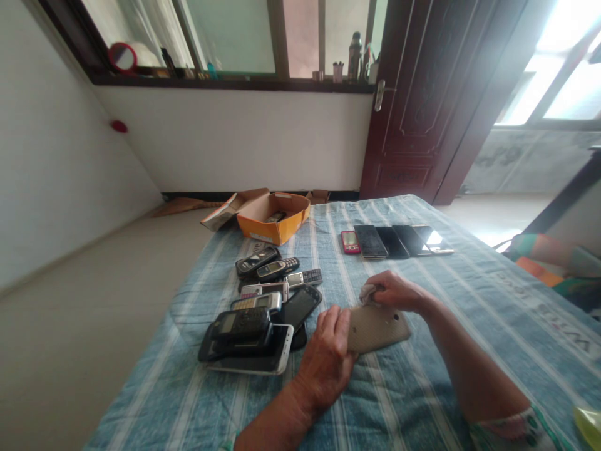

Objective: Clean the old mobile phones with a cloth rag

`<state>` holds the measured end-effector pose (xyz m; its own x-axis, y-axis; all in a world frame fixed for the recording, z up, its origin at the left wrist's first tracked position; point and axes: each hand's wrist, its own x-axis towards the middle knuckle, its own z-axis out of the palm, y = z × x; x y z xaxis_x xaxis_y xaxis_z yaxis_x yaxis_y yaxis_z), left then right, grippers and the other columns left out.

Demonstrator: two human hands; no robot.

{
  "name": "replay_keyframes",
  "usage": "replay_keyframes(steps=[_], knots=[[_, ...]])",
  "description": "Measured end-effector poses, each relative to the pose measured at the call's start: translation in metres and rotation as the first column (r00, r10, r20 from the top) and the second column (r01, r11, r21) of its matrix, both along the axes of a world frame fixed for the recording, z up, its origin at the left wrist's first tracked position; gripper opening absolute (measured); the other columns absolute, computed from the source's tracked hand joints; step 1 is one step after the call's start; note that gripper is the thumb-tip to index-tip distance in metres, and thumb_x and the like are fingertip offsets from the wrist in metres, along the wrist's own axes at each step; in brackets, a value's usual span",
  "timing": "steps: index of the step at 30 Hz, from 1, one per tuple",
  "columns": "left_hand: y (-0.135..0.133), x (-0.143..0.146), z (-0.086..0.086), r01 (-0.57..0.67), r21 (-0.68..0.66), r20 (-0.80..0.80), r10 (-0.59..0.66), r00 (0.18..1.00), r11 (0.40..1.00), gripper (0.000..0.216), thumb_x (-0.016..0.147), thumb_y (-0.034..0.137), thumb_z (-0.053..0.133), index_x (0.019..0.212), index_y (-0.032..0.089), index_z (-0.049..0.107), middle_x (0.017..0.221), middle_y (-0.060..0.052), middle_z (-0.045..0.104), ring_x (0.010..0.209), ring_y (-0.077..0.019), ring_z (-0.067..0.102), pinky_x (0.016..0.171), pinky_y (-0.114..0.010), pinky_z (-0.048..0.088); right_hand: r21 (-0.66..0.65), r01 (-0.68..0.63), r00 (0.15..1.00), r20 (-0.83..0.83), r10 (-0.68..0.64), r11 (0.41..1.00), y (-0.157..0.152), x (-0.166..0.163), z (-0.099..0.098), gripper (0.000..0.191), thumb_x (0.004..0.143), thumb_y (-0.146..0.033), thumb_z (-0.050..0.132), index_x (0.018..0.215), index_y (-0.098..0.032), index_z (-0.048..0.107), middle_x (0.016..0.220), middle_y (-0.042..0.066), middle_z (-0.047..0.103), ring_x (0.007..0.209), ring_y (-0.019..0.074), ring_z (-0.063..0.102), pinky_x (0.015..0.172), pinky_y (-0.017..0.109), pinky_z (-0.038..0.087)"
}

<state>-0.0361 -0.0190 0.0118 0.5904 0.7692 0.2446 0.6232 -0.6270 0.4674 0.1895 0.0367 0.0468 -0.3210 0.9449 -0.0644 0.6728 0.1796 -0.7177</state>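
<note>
Striped blue-and-white cloth (pixel 422 388) covers the table across the lower centre and right of the frame; printed lettering along its right edge is upside down and too blurred to read. At upper centre a dark wooden door (pixel 422 100) stands beside a window sill (pixel 225 81) holding small bottles and a red-framed mirror (pixel 122 57), all hard to make out. Left of centre lies an open orange cardboard box (pixel 275 219) with something dark inside, mostly hidden by its wall. Below it sits a heap of old phones (pixel 263 307), roughly ten, overlapping so an exact count cannot be told; no brand is legible. Right of the box, a row of five phones (pixel 397 241) lies side by side, four dark smartphones and one small red one. At lower centre a beige phone (pixel 380 326) lies back-up on the cloth. The left hand (pixel 326 357) pins its near end, fingers curled over the edge. The right hand (pixel 399 291) is closed on a small pale cloth (pixel 367 292) pressed at the phone's far edge. The forearms are cut off by the bottom of the frame.
</note>
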Motion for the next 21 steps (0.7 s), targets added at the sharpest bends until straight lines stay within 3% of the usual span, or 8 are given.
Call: replay_keyframes(steps=[9, 21], knots=[[0.0, 0.0, 0.0, -0.01, 0.005, -0.034, 0.01, 0.999, 1.0, 0.058, 0.071, 0.002, 0.063, 0.126, 0.011, 0.044, 0.129, -0.014, 0.048, 0.12, -0.0283, 0.047, 0.106, -0.042, 0.04, -0.014, 0.063, 0.998, 0.019, -0.062, 0.998, -0.002, 0.016, 0.002, 0.022, 0.066, -0.017, 0.05, 0.074, -0.014, 0.071, 0.065, 0.0, 0.064, 0.063, 0.0135, 0.055, 0.055, 0.023, 0.038], [0.001, 0.0, -0.002, -0.015, -0.017, -0.051, 0.014, 0.999, 1.0, 0.06, 0.072, 0.004, 0.067, 0.125, 0.016, 0.042, 0.131, -0.013, 0.045, 0.12, -0.0297, 0.046, 0.105, -0.044, 0.041, -0.044, 0.054, 0.998, -0.022, -0.055, 0.998, 0.002, 0.029, -0.006, 0.025, 0.065, -0.018, 0.05, 0.076, -0.014, 0.072, 0.071, 0.002, 0.066, 0.067, 0.0149, 0.056, 0.06, 0.024, 0.04]])
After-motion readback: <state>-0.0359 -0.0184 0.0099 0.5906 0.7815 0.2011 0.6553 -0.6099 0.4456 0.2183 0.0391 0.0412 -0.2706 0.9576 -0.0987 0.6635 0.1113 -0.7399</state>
